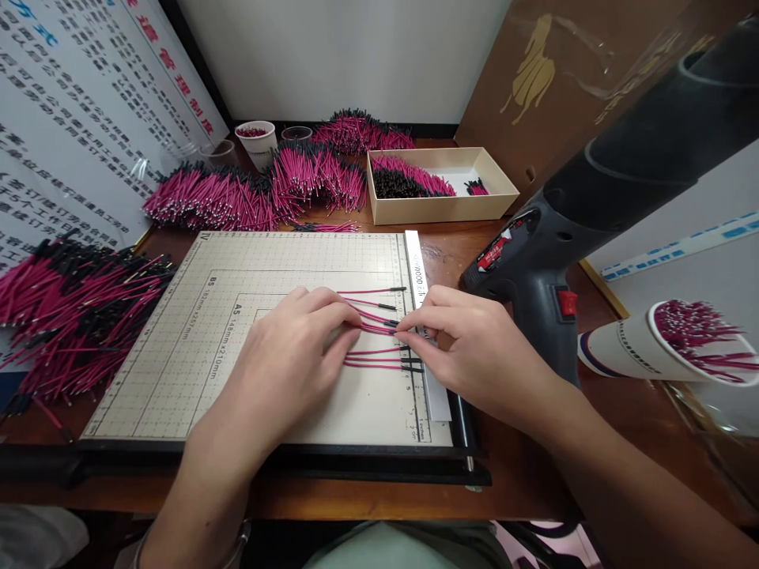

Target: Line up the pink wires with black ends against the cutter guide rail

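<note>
Pink wires (pixel 373 357) had black tips; the cutting board (pixel 237 332) was cream, gridded; the box (pixel 442 207) was tan.
</note>
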Tool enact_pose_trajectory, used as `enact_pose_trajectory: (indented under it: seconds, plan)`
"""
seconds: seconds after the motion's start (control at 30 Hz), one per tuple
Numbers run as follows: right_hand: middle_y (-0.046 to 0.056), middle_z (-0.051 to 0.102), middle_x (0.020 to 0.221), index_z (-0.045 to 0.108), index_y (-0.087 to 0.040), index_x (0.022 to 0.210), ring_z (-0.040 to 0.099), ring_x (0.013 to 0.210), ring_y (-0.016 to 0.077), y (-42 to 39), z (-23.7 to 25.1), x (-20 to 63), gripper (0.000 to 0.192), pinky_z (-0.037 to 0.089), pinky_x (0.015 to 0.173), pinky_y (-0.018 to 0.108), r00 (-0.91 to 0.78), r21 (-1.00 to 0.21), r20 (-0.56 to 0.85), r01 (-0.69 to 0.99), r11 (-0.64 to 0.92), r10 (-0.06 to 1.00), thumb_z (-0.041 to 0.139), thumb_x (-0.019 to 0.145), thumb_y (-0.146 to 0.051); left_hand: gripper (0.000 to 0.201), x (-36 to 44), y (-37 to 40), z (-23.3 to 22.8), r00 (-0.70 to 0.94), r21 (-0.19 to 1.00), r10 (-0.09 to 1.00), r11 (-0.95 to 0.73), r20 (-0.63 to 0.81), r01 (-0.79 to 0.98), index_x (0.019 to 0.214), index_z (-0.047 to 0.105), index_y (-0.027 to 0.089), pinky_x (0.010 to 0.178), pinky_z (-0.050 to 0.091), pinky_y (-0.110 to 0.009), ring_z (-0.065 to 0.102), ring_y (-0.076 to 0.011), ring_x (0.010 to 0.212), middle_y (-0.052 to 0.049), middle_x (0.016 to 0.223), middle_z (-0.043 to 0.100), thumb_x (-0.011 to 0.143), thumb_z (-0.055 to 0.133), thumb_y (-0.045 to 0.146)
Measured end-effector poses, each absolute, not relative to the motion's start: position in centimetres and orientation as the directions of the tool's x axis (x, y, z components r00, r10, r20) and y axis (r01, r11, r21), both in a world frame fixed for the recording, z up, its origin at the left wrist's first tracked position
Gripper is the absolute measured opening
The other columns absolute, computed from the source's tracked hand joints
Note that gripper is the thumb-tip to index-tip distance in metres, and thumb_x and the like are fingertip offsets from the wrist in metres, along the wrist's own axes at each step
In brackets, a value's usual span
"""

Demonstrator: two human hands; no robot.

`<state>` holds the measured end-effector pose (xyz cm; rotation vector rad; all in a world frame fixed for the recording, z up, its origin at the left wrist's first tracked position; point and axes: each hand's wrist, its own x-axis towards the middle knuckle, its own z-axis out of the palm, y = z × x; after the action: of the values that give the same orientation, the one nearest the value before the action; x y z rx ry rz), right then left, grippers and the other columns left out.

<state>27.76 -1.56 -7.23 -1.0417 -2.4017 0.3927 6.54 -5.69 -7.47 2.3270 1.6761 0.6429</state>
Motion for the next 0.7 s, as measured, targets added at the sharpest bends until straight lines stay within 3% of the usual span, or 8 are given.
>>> enact_pose_trajectory:
  seconds: [0.27,0.7]
  plan:
    - [0.002,0.062,0.072,0.078,-0.014,0.082,0.055,0.061,0.0115,-1.6,-7.0,27.8,0.006,0.039,0.056,0.025,-0.609,-0.452,0.335,0.565,0.69,0.719,0.076,0.081,-0.008,0.011,6.1,-5.6,-7.3,0.336,0.443,0.926,-0.377,0.172,0.813,0.088,0.068,0.021,0.074,0.044,-0.035,0.061,-0.0218,0.086,0.0,0.089,0.071,0.095,0.06,0.017]
    - [0.0,0.059,0.069,0.075,-0.014,0.085,0.051,0.061,0.0106,-1.6,-6.7,28.0,0.008,0.038,0.058,0.024,-0.57,-0.502,0.289,0.594,0.629,0.769,0.069,0.085,-0.009,0.017,5.4,-5.6,-7.1,0.249,0.458,0.952,-0.305,0.18,0.835,0.093,0.068,0.021,0.081,0.044,-0.037,0.062,-0.0226,0.091,-0.003,0.096,0.072,0.099,0.052,0.023]
